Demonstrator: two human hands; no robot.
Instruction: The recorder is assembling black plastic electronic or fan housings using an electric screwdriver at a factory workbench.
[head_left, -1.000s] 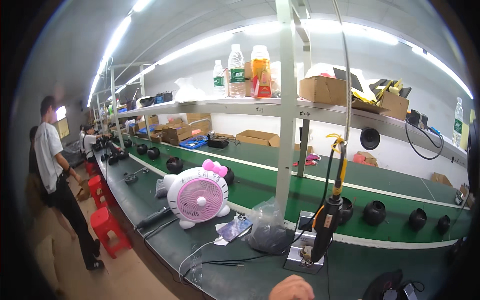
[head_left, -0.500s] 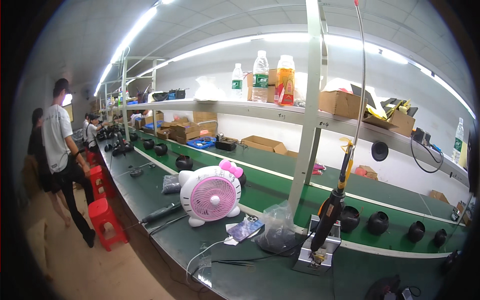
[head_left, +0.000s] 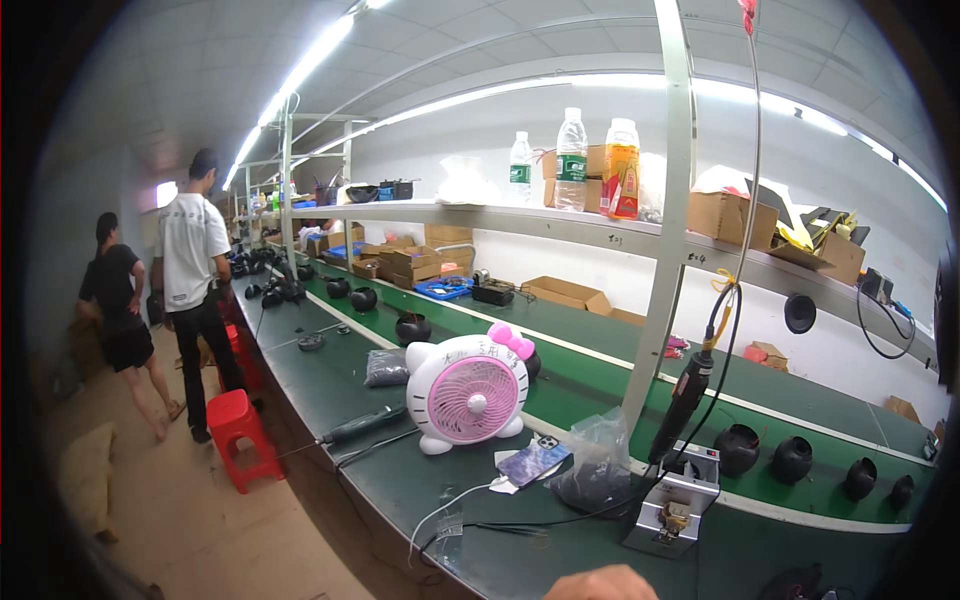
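At the lower edge the top of one hand, seemingly my right hand (head_left: 602, 583), comes into view. Its fingers are mostly cut off, so neither their pose nor anything they hold can be made out. Nearest to it stands a silver boxy device with a slot (head_left: 665, 525), on the dark green bench. A black electric screwdriver (head_left: 683, 405) hangs over that device from a cable. Left of the device lie a clear plastic bag of dark parts (head_left: 597, 475) and a phone (head_left: 535, 461) with a white cable. My left hand is out of view.
A white and pink fan (head_left: 470, 400) stands on the bench beside another screwdriver (head_left: 365, 425). Round black housings (head_left: 737, 450) line the green belt. A shelf (head_left: 560, 222) carries bottles and boxes. Red stools (head_left: 245, 440) and two standing people (head_left: 190, 260) are at left.
The view has swung left, so the bench things sit farther right. A hand has come in at the lower edge. The two people at left have changed posture.
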